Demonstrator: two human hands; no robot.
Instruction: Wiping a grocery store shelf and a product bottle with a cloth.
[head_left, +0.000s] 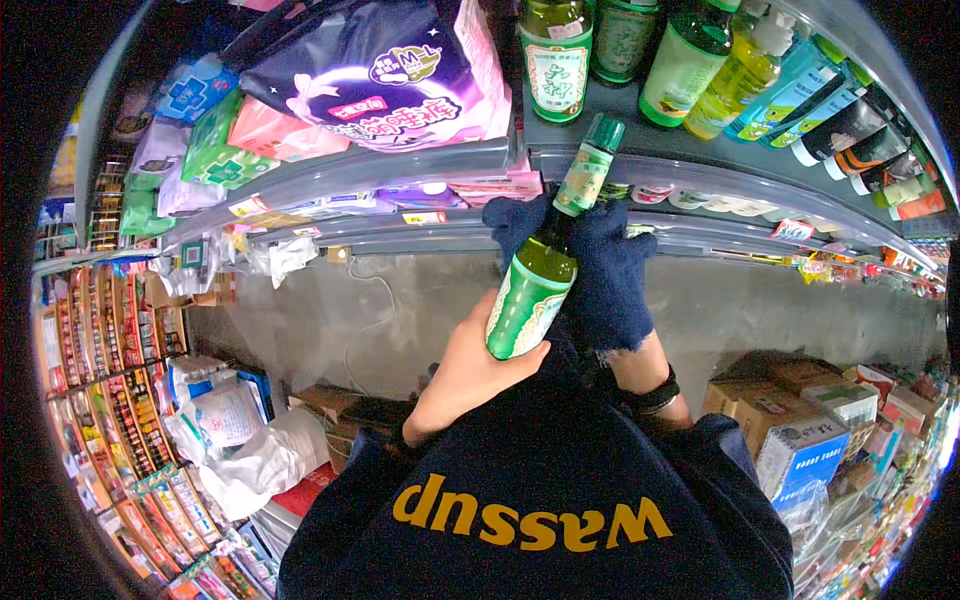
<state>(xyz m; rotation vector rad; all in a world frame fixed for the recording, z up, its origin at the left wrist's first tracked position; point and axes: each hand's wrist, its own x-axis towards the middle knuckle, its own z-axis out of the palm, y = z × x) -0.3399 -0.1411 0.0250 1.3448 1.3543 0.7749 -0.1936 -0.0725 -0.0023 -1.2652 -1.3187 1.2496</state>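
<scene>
A green glass bottle (531, 300) with a green cap and patterned labels is tilted in front of me, its neck towards the shelf. My left hand (476, 367), bare, grips it around the base. A dark blue knitted cloth, perhaps a glove or rag, lies around and behind the bottle's neck. My right hand (611, 277) is covered by this dark knit, with the wrist and a black band showing; its fingers are largely hidden behind the bottle. Above the cap, a similar green bottle (556, 71) stands on the grey shelf.
The shelf edge (712, 176) curves across the view. On it are a dark purple package (360, 75), a yellow pump bottle (739, 82) and several tubes. Cardboard boxes (765, 397) stand on the floor at right. White bags (259, 457) and a stocked rack are at left.
</scene>
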